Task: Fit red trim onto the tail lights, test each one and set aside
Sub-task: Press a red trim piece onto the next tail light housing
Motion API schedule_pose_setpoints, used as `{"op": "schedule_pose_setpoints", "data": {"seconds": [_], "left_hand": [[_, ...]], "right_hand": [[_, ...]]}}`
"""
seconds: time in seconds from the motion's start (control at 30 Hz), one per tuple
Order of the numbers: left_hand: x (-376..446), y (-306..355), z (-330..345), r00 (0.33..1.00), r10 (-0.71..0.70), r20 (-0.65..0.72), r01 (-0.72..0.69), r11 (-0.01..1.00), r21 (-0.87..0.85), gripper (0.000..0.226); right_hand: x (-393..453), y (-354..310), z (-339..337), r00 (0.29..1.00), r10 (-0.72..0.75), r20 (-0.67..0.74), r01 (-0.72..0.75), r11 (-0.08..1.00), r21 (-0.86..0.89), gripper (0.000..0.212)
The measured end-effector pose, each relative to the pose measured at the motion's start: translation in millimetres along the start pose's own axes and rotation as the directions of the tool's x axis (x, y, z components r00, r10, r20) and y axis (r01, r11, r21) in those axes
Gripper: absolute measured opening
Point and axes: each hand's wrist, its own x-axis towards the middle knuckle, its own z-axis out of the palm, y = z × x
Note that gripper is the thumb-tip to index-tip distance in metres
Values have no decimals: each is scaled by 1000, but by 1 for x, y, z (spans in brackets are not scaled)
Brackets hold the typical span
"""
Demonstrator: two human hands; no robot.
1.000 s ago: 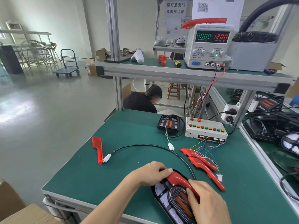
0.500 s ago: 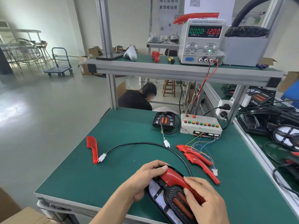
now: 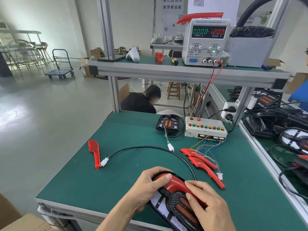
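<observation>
1. Pressing is the step in hand: the left hand (image 3: pixel 146 189) curls round the far end of the black oval plastic tail light (image 3: pixel 173 205), its thumb laid on the glossy red curved plastic trim (image 3: pixel 176 183), while the right hand (image 3: pixel 210 207) holds the nearer part of the trim with bent fingers, its thumb on the dark mesh centre. The light lies on the green bench mat (image 3: pixel 83 180) at the near edge, under both hands.

2. The trim may sit only half in. If the two hands press unevenly, I think one end could lift while the other goes down, and a clip could bend or break. Whether the clips are already home I cannot tell; the hands hide the seam.

3. The light is close to the bench edge. A hard push toward the body could slide it off, because only the left hand keeps it in place.

4. The black cable (image 3: pixel 150 147) runs away from the left hand's side to a white plug (image 3: pixel 104 162), which lies beside a loose flat red plastic piece (image 3: pixel 94 153). Dragging the light could pull this cable across it.

5. Beyond the right hand, two spare red trims (image 3: pixel 203 161) lie under thin coloured wires from the grey button test box (image 3: pixel 205 129). Reaching there carelessly could catch the wires.
</observation>
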Motion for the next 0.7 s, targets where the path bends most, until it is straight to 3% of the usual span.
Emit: {"op": "schedule_pose_setpoints", "data": {"seconds": [0.2, 0.33, 0.43, 0.53, 0.7], "left_hand": [[-7, 2, 0, 1000, 10, -8, -10, 1000, -4, 30], [-8, 4, 1, 1000, 29, -11, -29, 999, 35, 31], [-11, 4, 0, 999, 36, -9, -36, 999, 33, 34], [-12, 4, -2, 999, 47, 2, -47, 998, 52, 40], [-14, 6, -2, 999, 54, 6, -54, 995, 81, 45]], "right_hand": [[-12, 2, -15, 992, 105, -68, -94, 984, 153, 36], [-15, 6, -14, 929, 365, 57, -362, 868, 341, 35], [-12, 14, -19, 874, 457, 163, -485, 811, 328, 23], [-12, 17, -20, 862, 462, 209, -506, 806, 305, 16], [-12, 13, -18, 887, 427, 176, -461, 838, 293, 32]]}}
